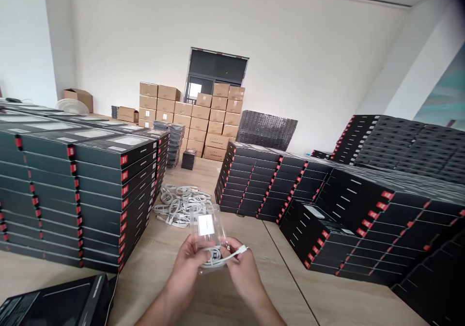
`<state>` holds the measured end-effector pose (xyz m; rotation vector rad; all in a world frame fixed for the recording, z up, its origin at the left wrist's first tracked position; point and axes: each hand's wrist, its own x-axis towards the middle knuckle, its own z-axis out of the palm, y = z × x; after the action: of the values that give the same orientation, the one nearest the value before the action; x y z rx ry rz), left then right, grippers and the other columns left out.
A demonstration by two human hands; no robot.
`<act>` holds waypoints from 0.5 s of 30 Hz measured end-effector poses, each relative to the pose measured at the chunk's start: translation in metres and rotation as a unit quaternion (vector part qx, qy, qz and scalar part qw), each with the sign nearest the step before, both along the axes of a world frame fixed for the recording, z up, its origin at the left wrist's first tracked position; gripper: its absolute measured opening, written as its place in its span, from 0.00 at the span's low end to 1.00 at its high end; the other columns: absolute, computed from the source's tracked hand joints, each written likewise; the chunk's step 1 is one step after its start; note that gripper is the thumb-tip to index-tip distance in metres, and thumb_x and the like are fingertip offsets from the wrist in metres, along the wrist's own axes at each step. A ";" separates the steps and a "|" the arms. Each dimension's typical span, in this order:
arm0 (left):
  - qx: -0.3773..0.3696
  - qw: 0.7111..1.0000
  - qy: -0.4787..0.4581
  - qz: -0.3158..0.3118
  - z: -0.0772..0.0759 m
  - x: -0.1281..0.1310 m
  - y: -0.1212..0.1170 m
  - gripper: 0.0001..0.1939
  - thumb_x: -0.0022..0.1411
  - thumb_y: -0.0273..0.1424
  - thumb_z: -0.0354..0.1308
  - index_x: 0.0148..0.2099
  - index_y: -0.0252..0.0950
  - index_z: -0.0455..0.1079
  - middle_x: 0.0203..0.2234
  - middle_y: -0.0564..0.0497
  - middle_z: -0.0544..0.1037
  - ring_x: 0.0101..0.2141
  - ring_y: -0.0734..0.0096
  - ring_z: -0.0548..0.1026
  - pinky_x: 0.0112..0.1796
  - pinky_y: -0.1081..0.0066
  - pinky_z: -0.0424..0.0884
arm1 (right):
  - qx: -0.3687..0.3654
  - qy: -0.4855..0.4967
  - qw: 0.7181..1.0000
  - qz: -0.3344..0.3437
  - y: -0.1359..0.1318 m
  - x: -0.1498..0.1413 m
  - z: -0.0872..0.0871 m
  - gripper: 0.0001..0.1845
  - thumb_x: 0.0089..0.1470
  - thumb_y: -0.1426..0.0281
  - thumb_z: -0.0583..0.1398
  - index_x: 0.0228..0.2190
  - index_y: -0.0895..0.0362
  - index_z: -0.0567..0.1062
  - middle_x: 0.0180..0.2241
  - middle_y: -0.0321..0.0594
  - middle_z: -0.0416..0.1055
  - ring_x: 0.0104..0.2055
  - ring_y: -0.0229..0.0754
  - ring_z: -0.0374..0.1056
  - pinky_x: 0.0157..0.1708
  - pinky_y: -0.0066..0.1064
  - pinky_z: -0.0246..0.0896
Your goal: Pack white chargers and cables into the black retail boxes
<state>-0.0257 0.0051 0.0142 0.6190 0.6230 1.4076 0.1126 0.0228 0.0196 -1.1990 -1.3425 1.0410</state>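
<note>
Both hands are close together over the table's near middle. My left hand (189,257) is closed, its thumb pressing on a coiled white cable (214,263) and the lower part of a clear plastic bag (221,219). A white power adapter (206,224) shows inside the bag. My right hand (240,260) is closed on the other side of the coil, with the cable's plug end (241,250) sticking out past the thumb. Whether the coil lies in the bag or against it, I cannot tell. Just beyond, a pile of white cables (178,202) lies on the table.
Tall stacks of black boxes with red tabs stand at the left (98,185) and the right (269,180). A black box (58,304) lies at the near left. Brown cartons (192,122) are piled by the back wall. A seam crosses the wooden table (269,268).
</note>
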 end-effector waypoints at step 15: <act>-0.030 0.993 -0.113 -0.035 0.000 -0.009 -0.001 0.32 0.41 0.22 0.58 0.53 0.37 0.69 0.31 0.49 0.81 0.29 0.62 0.78 0.27 0.67 0.73 | -0.096 0.070 0.983 0.140 -0.013 -0.010 -0.005 0.19 0.44 0.70 0.66 0.41 0.56 0.78 0.29 0.36 0.77 0.29 0.39 0.67 0.27 0.27 0.58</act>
<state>-0.0349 0.0045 0.0139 0.4221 0.4561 1.3663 0.1024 0.0100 0.0143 -1.0704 -1.3477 1.4573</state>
